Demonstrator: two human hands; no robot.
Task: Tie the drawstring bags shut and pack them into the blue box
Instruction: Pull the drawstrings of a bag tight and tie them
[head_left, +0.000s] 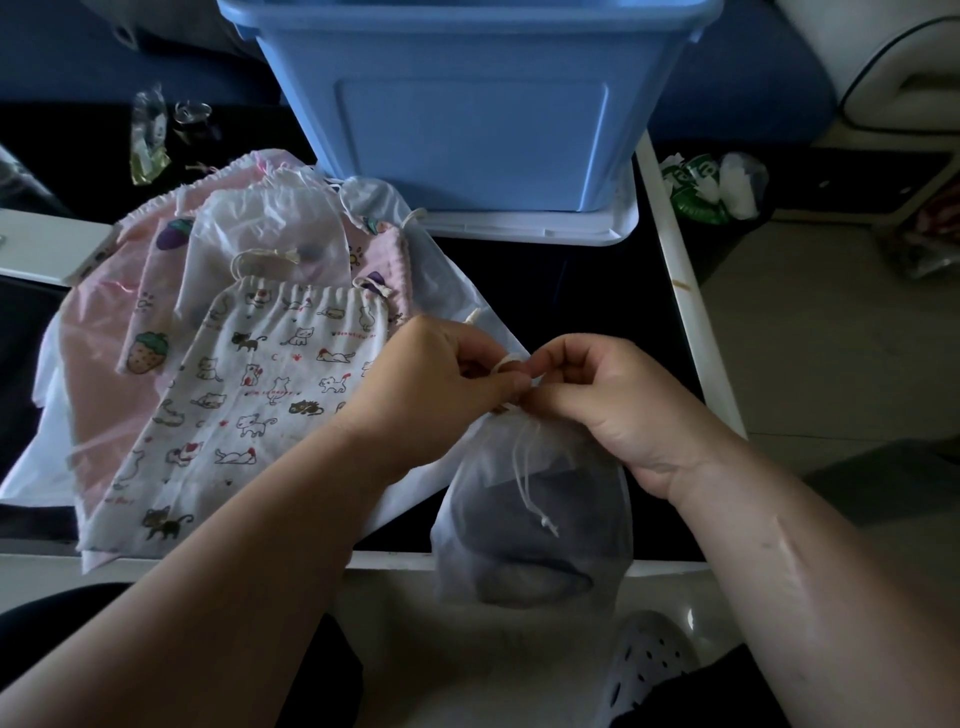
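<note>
1. Two hands meet at the neck of a sheer bag (530, 519): left hand (431, 384) and right hand (613, 405) each pinch the cord (506, 361) with curled fingers, their tips touching.
2. It hangs just below both hands, long axis running back toward the person, neck gathered, something dark showing through.
3. Straight beyond the hands, well apart, stands the box (467, 104); the left hand looks slightly nearer.
4. Left of the left hand lies a pile (270, 364) of bags, apparently untied.

The box (467, 104) stands behind a bag pile (234, 364) at left and one bag (530, 519) nearer right.
</note>
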